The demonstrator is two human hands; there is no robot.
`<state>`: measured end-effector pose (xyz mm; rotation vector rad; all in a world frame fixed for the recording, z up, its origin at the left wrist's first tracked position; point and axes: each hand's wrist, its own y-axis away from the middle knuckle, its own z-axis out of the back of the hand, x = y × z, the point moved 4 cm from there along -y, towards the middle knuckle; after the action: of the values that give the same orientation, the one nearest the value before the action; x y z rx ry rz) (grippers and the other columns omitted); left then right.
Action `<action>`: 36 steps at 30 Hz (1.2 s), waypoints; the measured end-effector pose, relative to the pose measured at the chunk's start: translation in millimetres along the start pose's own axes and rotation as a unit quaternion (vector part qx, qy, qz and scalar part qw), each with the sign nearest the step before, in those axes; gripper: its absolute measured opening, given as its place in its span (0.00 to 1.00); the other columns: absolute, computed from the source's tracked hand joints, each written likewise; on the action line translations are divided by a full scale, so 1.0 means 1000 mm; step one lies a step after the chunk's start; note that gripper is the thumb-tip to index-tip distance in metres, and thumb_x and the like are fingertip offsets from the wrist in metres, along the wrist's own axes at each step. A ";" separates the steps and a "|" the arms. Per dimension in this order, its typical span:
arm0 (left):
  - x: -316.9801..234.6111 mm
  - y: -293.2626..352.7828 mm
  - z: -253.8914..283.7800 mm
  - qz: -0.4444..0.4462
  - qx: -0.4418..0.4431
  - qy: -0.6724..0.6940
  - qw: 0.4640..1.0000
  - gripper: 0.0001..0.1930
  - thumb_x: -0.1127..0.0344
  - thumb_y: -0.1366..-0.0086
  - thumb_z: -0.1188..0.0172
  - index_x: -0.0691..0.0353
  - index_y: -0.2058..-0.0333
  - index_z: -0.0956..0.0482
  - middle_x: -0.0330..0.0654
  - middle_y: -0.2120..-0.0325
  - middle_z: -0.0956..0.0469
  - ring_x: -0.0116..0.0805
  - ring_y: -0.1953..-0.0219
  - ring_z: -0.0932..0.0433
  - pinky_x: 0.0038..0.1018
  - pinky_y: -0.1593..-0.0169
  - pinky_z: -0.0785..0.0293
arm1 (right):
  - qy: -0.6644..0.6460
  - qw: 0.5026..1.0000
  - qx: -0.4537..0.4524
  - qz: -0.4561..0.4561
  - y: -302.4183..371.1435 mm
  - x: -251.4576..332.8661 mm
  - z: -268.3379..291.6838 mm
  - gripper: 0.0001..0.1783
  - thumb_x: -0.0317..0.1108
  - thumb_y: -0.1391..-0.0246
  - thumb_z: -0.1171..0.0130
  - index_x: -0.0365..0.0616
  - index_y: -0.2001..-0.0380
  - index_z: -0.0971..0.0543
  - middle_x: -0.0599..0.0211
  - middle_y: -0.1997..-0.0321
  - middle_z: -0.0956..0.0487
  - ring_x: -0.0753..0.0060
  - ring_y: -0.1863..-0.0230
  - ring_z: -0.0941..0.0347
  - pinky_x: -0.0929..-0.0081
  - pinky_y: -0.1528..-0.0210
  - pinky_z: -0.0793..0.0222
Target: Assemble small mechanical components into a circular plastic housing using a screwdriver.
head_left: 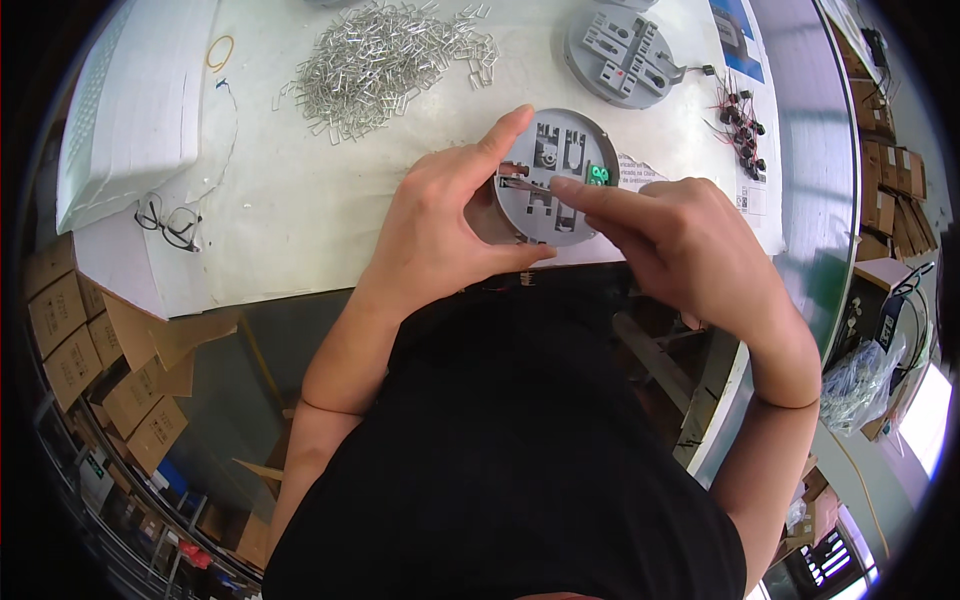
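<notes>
My left hand (438, 215) grips a round grey plastic housing (548, 218) by its left rim, thumb on the far side and fingers near the table's front edge. Slots and raised parts cover the housing's face, and a small green part (599, 175) sits at its right side. Over the housing, my right hand (668, 232) is closed, index finger stretched left. From its fingertips a slim metal tool, like tweezers (522, 185), points at the left side of the housing. Beside its tip is a small reddish-brown part (513, 169). My right palm and the tool's rear end are hidden.
A heap of U-shaped metal pieces (375, 65) lies at the back. Another round grey housing (622, 55) stands back right, near small black wired parts (742, 130). Eyeglasses (168, 222) and a white foam-like block (135, 120) are on the left. Cardboard boxes (75, 335) stand below.
</notes>
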<state>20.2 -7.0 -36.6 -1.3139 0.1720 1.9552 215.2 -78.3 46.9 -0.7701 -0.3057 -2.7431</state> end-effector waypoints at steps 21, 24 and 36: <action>0.001 0.005 0.000 0.036 0.009 0.023 0.999 0.60 0.59 0.60 0.11 0.53 0.26 0.30 0.44 0.63 0.14 0.42 0.64 0.17 0.35 0.54 0.19 | 0.190 0.980 0.054 -0.010 0.001 0.022 0.012 0.20 0.28 0.36 0.37 0.49 0.41 0.17 0.62 0.83 0.22 0.53 0.81 0.23 0.59 0.75 0.31; 0.005 0.006 -0.002 0.037 0.008 0.026 0.999 0.60 0.58 0.61 0.11 0.54 0.26 0.31 0.44 0.63 0.14 0.42 0.64 0.18 0.36 0.54 0.19 | 0.171 0.981 0.086 -0.032 0.002 0.016 0.009 0.22 0.28 0.37 0.37 0.48 0.39 0.19 0.63 0.82 0.22 0.55 0.80 0.23 0.59 0.75 0.32; 0.015 0.004 0.009 0.189 0.025 0.100 0.976 0.27 0.76 0.36 0.29 0.63 0.38 0.22 0.48 0.59 0.15 0.26 0.63 0.20 0.23 0.60 0.24 | -0.051 0.985 -0.162 0.032 0.020 -0.006 -0.018 0.17 0.41 0.38 0.30 0.42 0.56 0.22 0.61 0.62 0.20 0.57 0.69 0.19 0.62 0.65 0.24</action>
<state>8.0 2.1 -46.6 -1.5308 0.6053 2.1056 218.1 -100.3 30.7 -0.9853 0.1495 -2.7305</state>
